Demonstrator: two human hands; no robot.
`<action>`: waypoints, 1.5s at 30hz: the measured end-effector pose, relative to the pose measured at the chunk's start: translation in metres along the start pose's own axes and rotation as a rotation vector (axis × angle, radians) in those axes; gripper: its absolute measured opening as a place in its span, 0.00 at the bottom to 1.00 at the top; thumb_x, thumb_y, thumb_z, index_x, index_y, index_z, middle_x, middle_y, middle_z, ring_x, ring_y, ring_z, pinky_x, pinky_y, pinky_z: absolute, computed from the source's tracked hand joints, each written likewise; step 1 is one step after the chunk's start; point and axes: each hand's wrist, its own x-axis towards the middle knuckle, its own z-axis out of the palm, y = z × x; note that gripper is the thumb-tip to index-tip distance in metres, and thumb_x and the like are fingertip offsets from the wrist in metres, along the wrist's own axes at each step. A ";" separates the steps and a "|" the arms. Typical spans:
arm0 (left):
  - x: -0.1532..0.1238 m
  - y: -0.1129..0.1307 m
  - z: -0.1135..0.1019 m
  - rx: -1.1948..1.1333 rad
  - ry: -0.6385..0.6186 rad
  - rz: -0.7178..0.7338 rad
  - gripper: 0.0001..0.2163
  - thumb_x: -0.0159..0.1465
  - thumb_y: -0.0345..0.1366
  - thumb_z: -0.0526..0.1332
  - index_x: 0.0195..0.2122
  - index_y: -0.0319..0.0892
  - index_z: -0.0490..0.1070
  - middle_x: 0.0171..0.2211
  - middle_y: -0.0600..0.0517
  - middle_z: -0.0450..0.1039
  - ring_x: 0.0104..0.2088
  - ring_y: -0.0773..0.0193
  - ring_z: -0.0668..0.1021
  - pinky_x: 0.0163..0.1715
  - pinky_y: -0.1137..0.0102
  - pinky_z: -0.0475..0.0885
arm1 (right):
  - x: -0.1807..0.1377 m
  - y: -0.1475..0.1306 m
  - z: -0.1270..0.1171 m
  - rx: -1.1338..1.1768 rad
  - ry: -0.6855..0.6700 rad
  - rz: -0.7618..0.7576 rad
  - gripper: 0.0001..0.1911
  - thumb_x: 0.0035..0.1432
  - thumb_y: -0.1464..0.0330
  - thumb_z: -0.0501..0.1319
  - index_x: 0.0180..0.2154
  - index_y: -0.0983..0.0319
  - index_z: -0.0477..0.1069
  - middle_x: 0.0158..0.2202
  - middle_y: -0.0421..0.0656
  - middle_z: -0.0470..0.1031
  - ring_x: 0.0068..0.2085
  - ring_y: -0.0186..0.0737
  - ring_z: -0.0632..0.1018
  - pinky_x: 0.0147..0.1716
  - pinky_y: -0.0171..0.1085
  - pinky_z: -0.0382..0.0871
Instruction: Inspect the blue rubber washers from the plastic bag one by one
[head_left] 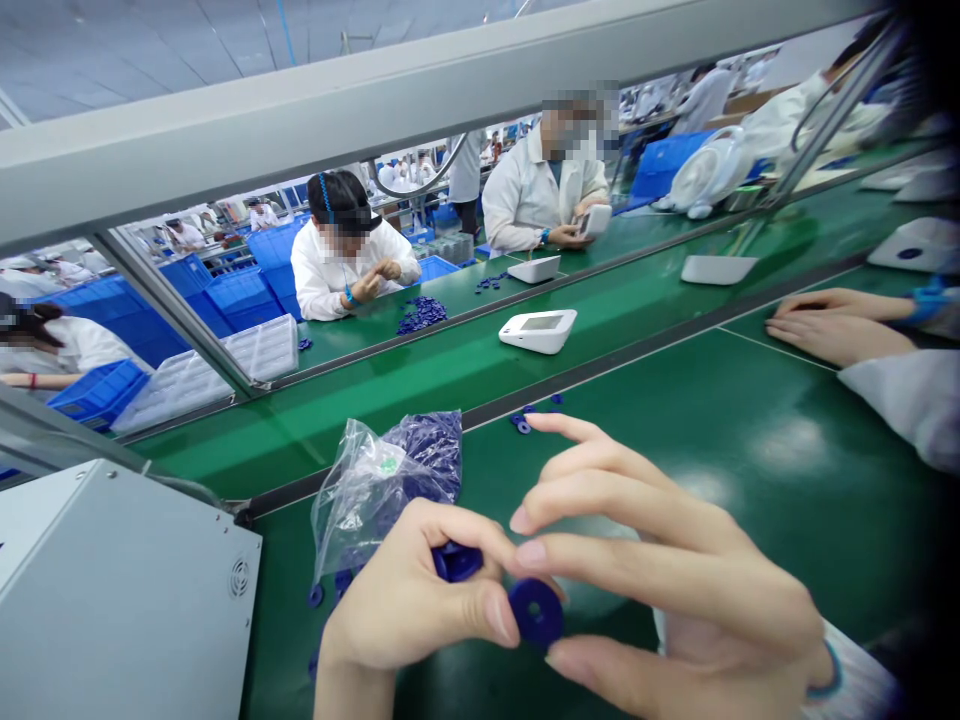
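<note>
A dark blue round disc with a small centre hole (535, 612) is held up in front of me. My left hand (416, 595) pinches its left edge between thumb and forefinger. More blue pieces (456, 562) are tucked inside that hand's curled fingers. On the disc's other side, my right hand (675, 570) has its thumb at the lower edge and a fingertip at the top, with the other fingers spread. Just behind the left hand lies a clear plastic bag (375, 480) with many blue discs. Several loose discs (523, 424) rest on the green table beyond my right fingers.
A grey metal box (127, 600) stands at left. Past the table edge runs a green conveyor (630, 325) carrying white device housings (538, 330). A co-worker's hands (844, 320) rest on the table at right. Across the line, people in white handle parts near a disc pile (422, 314).
</note>
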 end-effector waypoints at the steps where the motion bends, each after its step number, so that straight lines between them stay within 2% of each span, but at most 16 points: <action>1: 0.000 0.000 0.000 -0.006 -0.011 0.004 0.12 0.52 0.43 0.72 0.31 0.39 0.81 0.23 0.51 0.72 0.25 0.71 0.69 0.31 0.76 0.67 | 0.000 0.000 0.000 0.001 -0.004 0.000 0.16 0.52 0.71 0.65 0.44 0.68 0.72 0.41 0.47 0.72 0.43 0.43 0.72 0.60 0.58 0.57; 7: 0.002 0.002 0.001 -0.130 -0.093 0.027 0.08 0.56 0.38 0.70 0.36 0.44 0.81 0.28 0.52 0.77 0.31 0.71 0.74 0.35 0.79 0.70 | -0.002 -0.003 0.001 -0.021 -0.016 -0.009 0.11 0.57 0.69 0.64 0.42 0.68 0.73 0.40 0.47 0.73 0.42 0.42 0.72 0.61 0.56 0.57; 15: 0.000 0.003 0.002 -0.128 -0.138 0.046 0.08 0.59 0.39 0.67 0.37 0.44 0.80 0.28 0.52 0.75 0.31 0.71 0.75 0.36 0.80 0.70 | 0.000 -0.003 0.000 -0.050 -0.020 -0.005 0.09 0.61 0.67 0.62 0.40 0.67 0.74 0.38 0.48 0.74 0.41 0.41 0.74 0.60 0.56 0.59; 18: 0.001 0.004 0.003 -0.101 -0.130 0.040 0.09 0.59 0.41 0.66 0.35 0.42 0.81 0.25 0.53 0.72 0.29 0.72 0.74 0.34 0.80 0.70 | -0.001 -0.004 0.000 -0.070 -0.023 0.002 0.09 0.61 0.67 0.62 0.40 0.65 0.75 0.38 0.47 0.75 0.40 0.41 0.74 0.60 0.56 0.60; 21: 0.003 0.005 0.006 -0.046 -0.080 0.025 0.14 0.59 0.46 0.66 0.31 0.37 0.80 0.24 0.51 0.71 0.27 0.71 0.72 0.32 0.79 0.69 | -0.003 -0.006 0.001 -0.070 -0.047 0.016 0.04 0.59 0.71 0.63 0.38 0.61 0.75 0.40 0.44 0.75 0.40 0.39 0.73 0.62 0.56 0.58; 25: 0.005 0.004 0.009 -0.016 -0.042 0.014 0.19 0.56 0.50 0.67 0.30 0.34 0.79 0.25 0.47 0.74 0.28 0.68 0.73 0.32 0.76 0.70 | -0.007 -0.008 0.002 -0.025 -0.118 0.063 0.12 0.54 0.78 0.65 0.38 0.55 0.75 0.41 0.37 0.75 0.42 0.35 0.74 0.66 0.50 0.52; 29: 0.005 0.003 0.008 -0.004 -0.052 0.025 0.17 0.58 0.48 0.66 0.31 0.36 0.80 0.26 0.48 0.73 0.24 0.72 0.69 0.30 0.77 0.67 | -0.010 -0.008 0.004 0.016 -0.087 0.138 0.09 0.57 0.77 0.64 0.35 0.56 0.74 0.38 0.35 0.73 0.43 0.32 0.74 0.67 0.47 0.50; 32: 0.005 0.005 0.006 0.005 -0.047 0.026 0.15 0.59 0.46 0.66 0.32 0.38 0.81 0.26 0.49 0.74 0.24 0.73 0.68 0.28 0.78 0.65 | -0.009 -0.007 0.003 0.002 -0.011 0.064 0.10 0.54 0.80 0.64 0.33 0.58 0.74 0.38 0.36 0.73 0.40 0.33 0.72 0.65 0.52 0.54; 35: 0.004 0.007 0.005 0.005 -0.045 0.020 0.14 0.58 0.45 0.67 0.33 0.38 0.81 0.26 0.49 0.73 0.25 0.73 0.69 0.28 0.79 0.65 | -0.006 -0.008 0.000 -0.052 0.037 0.039 0.09 0.53 0.79 0.66 0.32 0.59 0.76 0.36 0.39 0.71 0.39 0.37 0.72 0.61 0.55 0.60; 41: 0.003 0.008 0.005 -0.013 -0.061 0.012 0.12 0.58 0.44 0.67 0.34 0.39 0.81 0.26 0.50 0.73 0.24 0.73 0.70 0.27 0.79 0.66 | -0.004 -0.007 0.000 -0.108 0.054 0.028 0.05 0.55 0.76 0.66 0.31 0.60 0.76 0.36 0.41 0.71 0.39 0.38 0.72 0.60 0.55 0.61; 45: 0.003 0.007 0.006 -0.018 -0.054 0.018 0.13 0.58 0.45 0.67 0.33 0.39 0.81 0.25 0.51 0.72 0.24 0.72 0.69 0.28 0.77 0.67 | -0.003 -0.007 0.000 -0.153 0.017 0.047 0.04 0.57 0.72 0.65 0.35 0.58 0.76 0.39 0.42 0.73 0.41 0.39 0.73 0.60 0.54 0.61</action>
